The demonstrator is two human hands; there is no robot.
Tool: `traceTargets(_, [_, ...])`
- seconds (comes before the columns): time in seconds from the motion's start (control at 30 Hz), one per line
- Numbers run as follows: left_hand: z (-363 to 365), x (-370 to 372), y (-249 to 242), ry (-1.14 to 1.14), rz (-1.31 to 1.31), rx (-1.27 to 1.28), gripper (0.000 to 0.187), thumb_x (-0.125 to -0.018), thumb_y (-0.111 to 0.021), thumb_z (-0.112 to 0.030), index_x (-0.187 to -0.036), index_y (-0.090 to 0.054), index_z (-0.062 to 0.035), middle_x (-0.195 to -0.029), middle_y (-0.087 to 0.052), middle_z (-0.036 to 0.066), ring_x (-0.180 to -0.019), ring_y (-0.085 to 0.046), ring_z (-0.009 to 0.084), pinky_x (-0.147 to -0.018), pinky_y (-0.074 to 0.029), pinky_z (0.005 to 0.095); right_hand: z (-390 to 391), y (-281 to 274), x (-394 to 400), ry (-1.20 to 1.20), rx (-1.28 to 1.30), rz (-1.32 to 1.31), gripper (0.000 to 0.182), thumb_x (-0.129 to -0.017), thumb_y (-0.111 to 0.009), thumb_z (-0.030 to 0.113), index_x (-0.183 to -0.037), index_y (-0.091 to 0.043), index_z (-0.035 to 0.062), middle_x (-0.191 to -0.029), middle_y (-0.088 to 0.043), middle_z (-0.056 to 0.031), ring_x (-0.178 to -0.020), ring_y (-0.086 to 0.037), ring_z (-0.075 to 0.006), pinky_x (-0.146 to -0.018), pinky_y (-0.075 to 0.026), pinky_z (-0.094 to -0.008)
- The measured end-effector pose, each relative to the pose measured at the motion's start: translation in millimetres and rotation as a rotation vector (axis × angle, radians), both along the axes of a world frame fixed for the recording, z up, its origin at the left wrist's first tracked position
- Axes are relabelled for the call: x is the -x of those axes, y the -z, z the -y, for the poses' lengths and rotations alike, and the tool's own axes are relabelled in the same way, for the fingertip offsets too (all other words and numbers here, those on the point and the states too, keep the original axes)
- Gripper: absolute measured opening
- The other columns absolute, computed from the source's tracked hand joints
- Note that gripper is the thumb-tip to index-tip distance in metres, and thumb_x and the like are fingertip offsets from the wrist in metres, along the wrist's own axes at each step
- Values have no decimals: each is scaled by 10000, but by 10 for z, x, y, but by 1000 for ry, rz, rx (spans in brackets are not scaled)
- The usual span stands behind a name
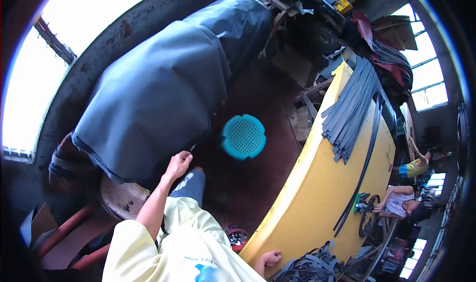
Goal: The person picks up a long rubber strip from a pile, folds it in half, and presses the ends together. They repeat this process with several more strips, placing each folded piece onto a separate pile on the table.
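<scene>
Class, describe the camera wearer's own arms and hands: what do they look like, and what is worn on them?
The left hand and right hand are ungloved. A loose, pale yellow sleeve leaves the left forearm bare, with no watch visible. The matching shirt bears a blue print and small lettering. Little of the right arm shows.

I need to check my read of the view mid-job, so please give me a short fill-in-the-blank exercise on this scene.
1. The hand beside the dark sheet is the person's own ____ one.
2. The other hand is at the edge of the table, whose colour is ____.
3. The turquoise perforated item has a ____ outline.
4. The other people clearly in view across the table number ____.

Missing words: left; yellow; round; two.
</scene>
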State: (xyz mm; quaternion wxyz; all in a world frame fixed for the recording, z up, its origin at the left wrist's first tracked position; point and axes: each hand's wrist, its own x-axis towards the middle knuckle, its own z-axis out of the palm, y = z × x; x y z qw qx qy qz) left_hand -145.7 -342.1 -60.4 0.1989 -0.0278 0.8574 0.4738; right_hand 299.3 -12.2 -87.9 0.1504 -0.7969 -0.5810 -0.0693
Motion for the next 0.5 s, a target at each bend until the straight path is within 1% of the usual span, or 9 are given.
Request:
traceTargets(0.07, [81,-20,-66,-6,-3,-2,337,-908,-559,-250,-1086,-633,26,-969,-679,223,-939,-660,343,-851,-505,389,-17,-25,-18,17,45,-26,431,-899,-448,419,-815,-653,49,-815,-677,-159,-766,-643,-369,-693,-479,-486])
traceTargets(0.13, [208,-93,-20,-21,-5,1,339,-910,-553,-251,-1083,-633,28,-976,-678,225,-939,-660,348,-845,-507,394,3,-98,63,3,22,-32,430,-895,-445,414,-814,-657,48,-807,-676,-169,-752,-643,-378,-687,-480,-488])
traceTargets(0.2, [357,-188,106,-23,40,54,339,-907,-549,-255,-1081,-634,24,-974,-677,227,-938,-658,351,-837,-509,393,23,-203,171,108,101,-22,395,-905,-445,377,-816,-649,51,-834,-676,-163,-776,-639,-362,-725,-473,-485])
traceTargets(0.23, [434,-240,194,-4,43,83,336,-901,-549,-257,-1072,-637,19,-964,-677,227,-932,-657,356,-827,-512,394,3,-199,147,118,99,-29,395,-905,-445,377,-816,-649,51,-834,-676,-163,-776,-639,-362,-725,-473,-485])
traceTargets(0.3, [588,-340,382,20,64,129,323,-887,-560,-258,-1039,-652,11,-945,-679,228,-927,-660,358,-823,-514,397,-28,-187,144,165,203,-107,403,-898,-431,398,-867,-653,63,-900,-680,-155,-826,-641,-352,-760,-471,-480])
traceTargets(0.33, [663,-393,476,34,72,146,319,-881,-566,-261,-1027,-659,7,-940,-681,228,-923,-662,359,-821,-515,399,3,-193,154,177,202,-127,403,-898,-431,398,-867,-653,63,-900,-680,-155,-826,-641,-352,-760,-471,-480])
traceTargets(0.4, [746,-432,495,85,142,207,319,-869,-581,-270,-1016,-671,-2,-935,-684,224,-918,-667,353,-818,-517,399,42,-221,177,123,120,-204,465,-894,-424,413,-898,-675,22,-870,-681,-191,-814,-650,-372,-732,-472,-491])
traceTargets(0.43, [769,-431,490,104,152,223,321,-866,-585,-274,-1015,-673,-3,-932,-686,221,-914,-669,349,-817,-518,398,66,-246,199,105,107,-169,458,-891,-427,405,-906,-671,18,-901,-683,-187,-813,-653,-369,-718,-483,-481])
traceTargets(0.5, [783,-395,482,132,157,247,323,-862,-592,-275,-1007,-676,1,-925,-690,216,-910,-673,340,-817,-519,395,44,-233,224,117,109,-204,451,-890,-431,403,-908,-670,21,-912,-684,-181,-812,-654,-367,-712,-488,-477])
